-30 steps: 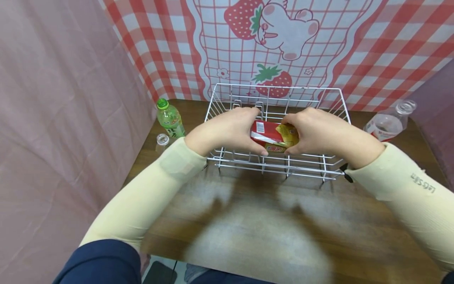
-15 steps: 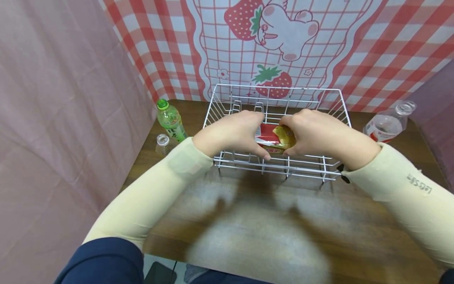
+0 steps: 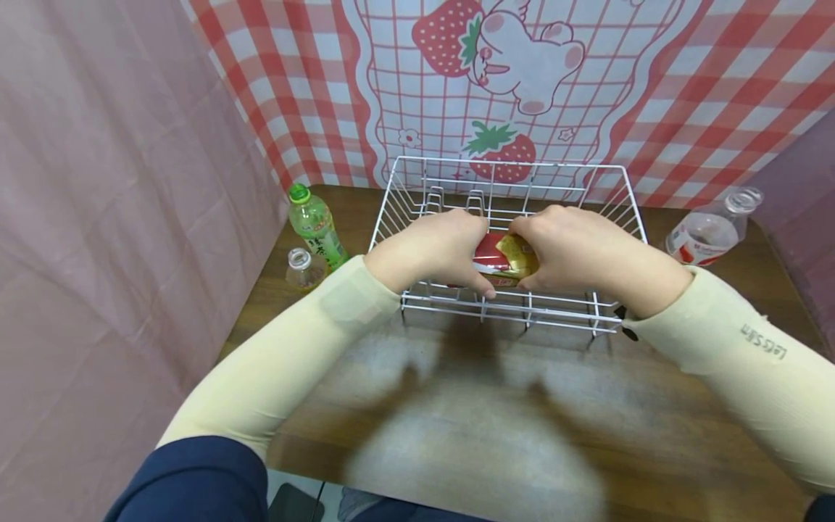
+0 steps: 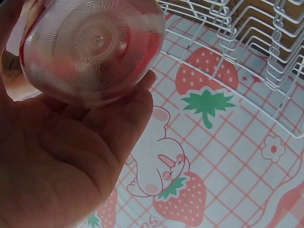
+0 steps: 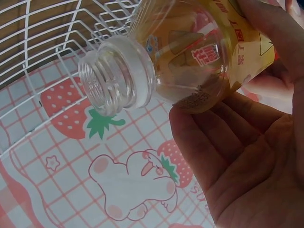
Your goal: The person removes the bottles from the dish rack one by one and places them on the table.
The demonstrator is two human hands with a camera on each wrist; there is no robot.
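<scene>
Over the white wire rack [image 3: 566,165], both hands hold a plastic bottle [image 3: 489,250] on its side. The bottle's label is red and yellow, with a gold flap standing loose. My left hand [image 3: 437,250] grips the base end, and the left wrist view shows the clear bottom [image 4: 95,47]. Near the shoulder, my right hand [image 3: 580,250] holds the other end, thumb and fingers on opposite sides. In the right wrist view the uncapped neck [image 5: 116,73] points away from the palm. Both hands cover much of the label in the head view.
To the left of the rack stand a green-capped bottle [image 3: 316,225] and a small uncapped bottle [image 3: 305,272]. A clear uncapped bottle [image 3: 707,232] stands at the right. Checked cloth [image 3: 313,87] hangs behind, and a pink curtain [image 3: 130,181] borders the left side.
Both hands have shifted slightly toward the person and closer together. The bottle has turned, so the barcode patch on its label no longer shows.
</scene>
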